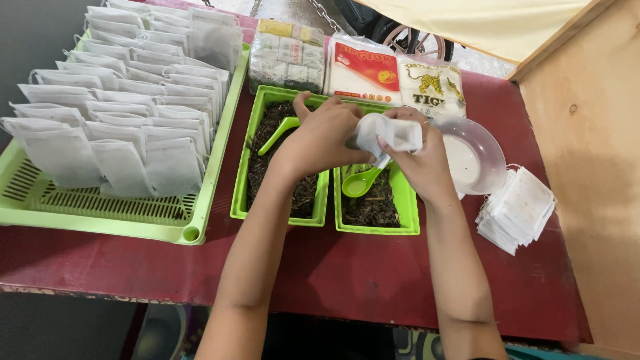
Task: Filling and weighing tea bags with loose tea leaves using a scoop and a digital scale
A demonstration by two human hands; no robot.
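Note:
Both my hands hold a small white paper sachet point(390, 133) above two green trays of dark dried leaves. My left hand point(323, 137) pinches its left side; my right hand point(420, 160) grips its right side. Under the sachet a green spoon point(360, 181) rests in the right green tray point(408, 223). A second green spoon point(279, 133) lies in the left green tray point(241, 193).
A large green slotted tray point(100, 207) at the left holds several rows of filled white sachets. A stack of empty white sachets point(517, 210) lies at the right beside a clear plastic bowl point(477, 157). Printed packets point(363, 70) stand behind. A wooden panel point(587, 167) borders the red table point(333, 273).

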